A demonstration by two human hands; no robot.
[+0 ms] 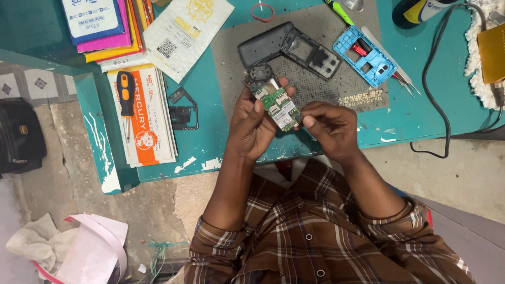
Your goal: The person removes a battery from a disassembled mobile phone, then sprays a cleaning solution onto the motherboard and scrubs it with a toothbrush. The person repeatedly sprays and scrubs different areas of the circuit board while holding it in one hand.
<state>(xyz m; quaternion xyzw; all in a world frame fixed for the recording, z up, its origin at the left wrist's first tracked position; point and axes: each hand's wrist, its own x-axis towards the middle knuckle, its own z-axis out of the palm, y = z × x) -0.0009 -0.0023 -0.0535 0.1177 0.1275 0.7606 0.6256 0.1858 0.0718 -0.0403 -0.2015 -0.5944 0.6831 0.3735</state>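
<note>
Bench: a chipped teal table point(421, 113) with a grey work mat point(315, 89), over a bare concrete floor.
Board: a small green circuit board point(279, 107) held above the table's near edge.
Left hand point(252, 123): fingers closed around the board's upper end.
Right hand point(329, 126): fingertips pinched at its lower corner (what they pinch is hidden).
Risk: a slip would likely drop the board off the table edge.
Nearby: black phone shells point(289, 48), blue frame point(364, 56), tweezers point(400, 73), orange screwdriver point(125, 97); none block the hands.

Stacked colourful packets point(105, 31), orange-white package point(150, 118) left.
</note>
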